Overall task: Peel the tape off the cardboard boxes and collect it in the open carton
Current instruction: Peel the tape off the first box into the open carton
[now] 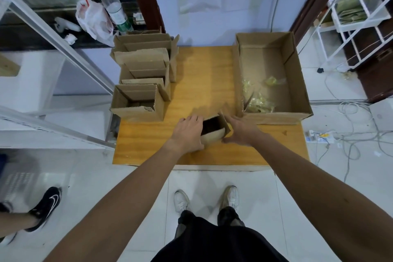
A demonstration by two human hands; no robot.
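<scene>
Here the left hand (188, 132) and right hand (240, 131) clamp opposite sides of the small cardboard box (212, 137) near the table's (202, 83) front edge, likely steadying it for peeling; crumpled tape (259, 103) lies in the open carton (297, 78) at the far right corner; opened boxes (144, 64) line the left edge.

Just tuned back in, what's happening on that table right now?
A person is holding a small box with both hands at the near middle of the wooden table. The left hand grips its left side and the right hand its right side by a flap. The box is open on top. Other open boxes stand along the table's left edge. The big carton on the right holds a few crumpled pieces of tape.
</scene>
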